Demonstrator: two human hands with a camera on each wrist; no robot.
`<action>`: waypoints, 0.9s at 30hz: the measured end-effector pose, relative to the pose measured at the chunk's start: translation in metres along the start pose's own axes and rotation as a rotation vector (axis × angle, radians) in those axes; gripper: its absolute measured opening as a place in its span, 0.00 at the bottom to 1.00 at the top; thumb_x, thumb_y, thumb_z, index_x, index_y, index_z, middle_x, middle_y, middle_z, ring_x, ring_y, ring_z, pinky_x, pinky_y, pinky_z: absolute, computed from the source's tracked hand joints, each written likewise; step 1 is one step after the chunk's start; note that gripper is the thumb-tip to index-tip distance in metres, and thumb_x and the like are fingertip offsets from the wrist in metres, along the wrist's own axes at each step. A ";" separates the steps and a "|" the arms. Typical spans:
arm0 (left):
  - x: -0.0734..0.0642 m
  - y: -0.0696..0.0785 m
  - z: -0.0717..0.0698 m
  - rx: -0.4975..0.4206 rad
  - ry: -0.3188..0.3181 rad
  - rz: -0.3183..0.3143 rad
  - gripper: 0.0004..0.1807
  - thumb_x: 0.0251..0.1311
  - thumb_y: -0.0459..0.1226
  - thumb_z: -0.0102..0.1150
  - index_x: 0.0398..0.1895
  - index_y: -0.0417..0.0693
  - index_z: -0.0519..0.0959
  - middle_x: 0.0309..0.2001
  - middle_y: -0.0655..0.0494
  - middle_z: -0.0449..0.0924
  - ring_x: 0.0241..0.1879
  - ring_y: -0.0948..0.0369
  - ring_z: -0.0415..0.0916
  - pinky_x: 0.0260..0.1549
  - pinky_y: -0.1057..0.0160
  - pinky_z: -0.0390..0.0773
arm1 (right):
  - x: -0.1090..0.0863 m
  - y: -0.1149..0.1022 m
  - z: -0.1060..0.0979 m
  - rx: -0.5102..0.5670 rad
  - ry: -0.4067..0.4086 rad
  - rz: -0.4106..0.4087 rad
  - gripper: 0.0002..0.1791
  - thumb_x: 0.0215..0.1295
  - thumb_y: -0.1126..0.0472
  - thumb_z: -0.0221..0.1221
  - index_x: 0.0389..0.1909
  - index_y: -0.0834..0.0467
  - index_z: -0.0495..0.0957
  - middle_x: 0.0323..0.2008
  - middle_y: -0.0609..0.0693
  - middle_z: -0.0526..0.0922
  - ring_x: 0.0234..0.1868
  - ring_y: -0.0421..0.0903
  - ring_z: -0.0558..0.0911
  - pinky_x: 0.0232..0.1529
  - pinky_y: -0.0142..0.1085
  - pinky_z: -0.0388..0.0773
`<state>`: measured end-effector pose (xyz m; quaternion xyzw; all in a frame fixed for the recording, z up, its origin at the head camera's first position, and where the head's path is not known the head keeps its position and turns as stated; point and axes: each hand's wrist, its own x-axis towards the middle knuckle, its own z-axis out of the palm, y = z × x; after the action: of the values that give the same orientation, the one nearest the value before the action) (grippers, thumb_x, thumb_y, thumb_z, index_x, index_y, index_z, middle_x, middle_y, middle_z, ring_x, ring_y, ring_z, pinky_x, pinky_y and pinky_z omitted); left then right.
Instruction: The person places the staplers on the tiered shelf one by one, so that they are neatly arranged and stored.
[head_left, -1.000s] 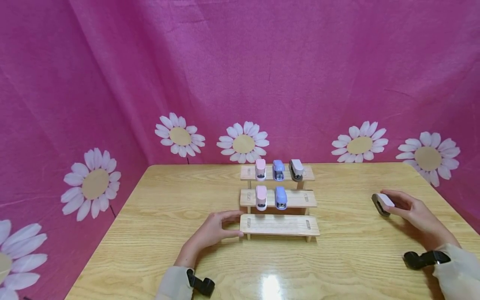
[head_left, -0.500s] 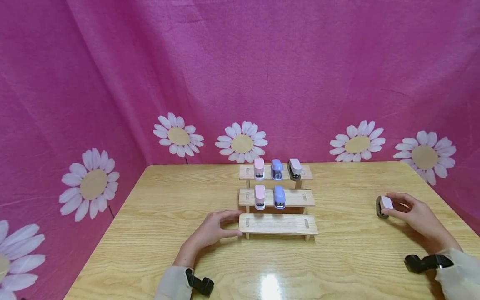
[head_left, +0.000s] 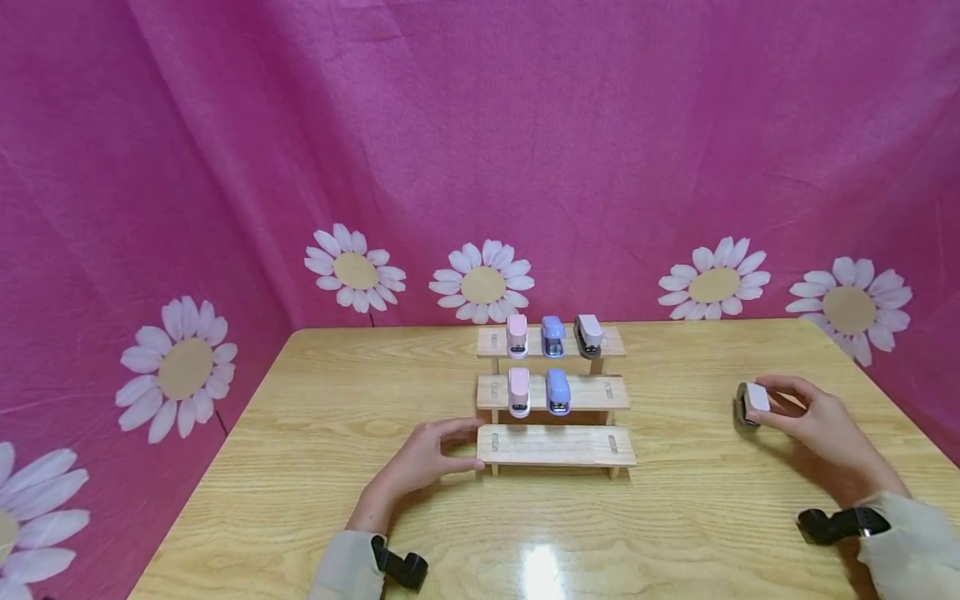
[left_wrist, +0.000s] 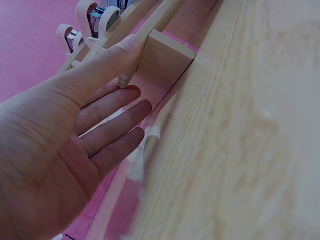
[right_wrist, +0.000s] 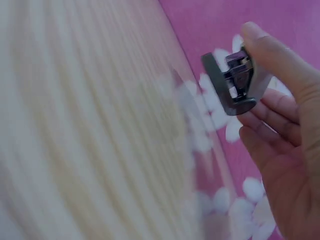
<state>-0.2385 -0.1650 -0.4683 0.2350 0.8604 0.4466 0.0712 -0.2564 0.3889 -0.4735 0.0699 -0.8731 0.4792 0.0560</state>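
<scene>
My right hand (head_left: 821, 425) pinches a small stapler (head_left: 752, 404) with a white top and dark grey base, right of the stand. In the right wrist view the stapler (right_wrist: 232, 82) is tilted on its side between thumb and fingers. My left hand (head_left: 420, 458) grips the left end of the lowest step of a three-step wooden stand (head_left: 555, 446), thumb at the front corner. The left wrist view shows that thumb (left_wrist: 112, 57) on the step's edge, the lower fingers extended below. On the middle step stand a pink stapler (head_left: 518, 392) and a blue stapler (head_left: 558, 392).
The top step carries another pink stapler (head_left: 517, 336), a second blue stapler (head_left: 552, 336) and a white-and-grey stapler (head_left: 588, 335). A wood-grain table (head_left: 337, 383) lies under everything. Behind and left hangs a magenta cloth (head_left: 585, 167) with daisies.
The stapler in my right hand first turned to stand more upright and shifted slightly right, then moved back left toward the stand. My left hand stays at the lowest step.
</scene>
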 end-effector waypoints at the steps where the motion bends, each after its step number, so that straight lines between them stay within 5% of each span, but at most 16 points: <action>1: 0.000 0.000 0.000 -0.002 0.000 0.001 0.33 0.54 0.45 0.70 0.64 0.48 0.75 0.61 0.49 0.79 0.60 0.53 0.78 0.65 0.49 0.74 | 0.001 -0.005 0.003 0.004 -0.002 -0.015 0.33 0.61 0.58 0.67 0.64 0.65 0.66 0.49 0.22 0.69 0.48 0.08 0.68 0.44 0.08 0.72; 12: 0.000 0.002 0.000 -0.015 -0.001 0.003 0.33 0.55 0.45 0.71 0.64 0.47 0.75 0.62 0.49 0.78 0.61 0.53 0.78 0.65 0.50 0.74 | 0.013 -0.069 0.044 0.040 0.041 -0.395 0.30 0.48 0.80 0.68 0.55 0.71 0.73 0.52 0.36 0.77 0.56 0.22 0.74 0.55 0.13 0.72; 20: -0.002 0.002 -0.001 -0.004 -0.001 0.004 0.33 0.55 0.46 0.70 0.64 0.46 0.75 0.62 0.48 0.78 0.61 0.53 0.78 0.64 0.50 0.74 | 0.018 -0.108 0.069 0.077 -0.023 -0.501 0.33 0.44 0.81 0.69 0.55 0.69 0.74 0.52 0.46 0.77 0.58 0.26 0.75 0.60 0.21 0.72; 27: -0.002 0.004 -0.001 0.002 0.000 0.003 0.33 0.54 0.44 0.71 0.64 0.46 0.75 0.62 0.48 0.78 0.60 0.53 0.78 0.65 0.50 0.74 | 0.020 -0.125 0.093 0.133 -0.080 -0.549 0.32 0.43 0.80 0.70 0.54 0.70 0.74 0.53 0.41 0.78 0.59 0.28 0.75 0.62 0.22 0.72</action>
<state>-0.2359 -0.1644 -0.4652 0.2361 0.8605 0.4460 0.0702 -0.2574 0.2432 -0.4163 0.3260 -0.7897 0.4994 0.1443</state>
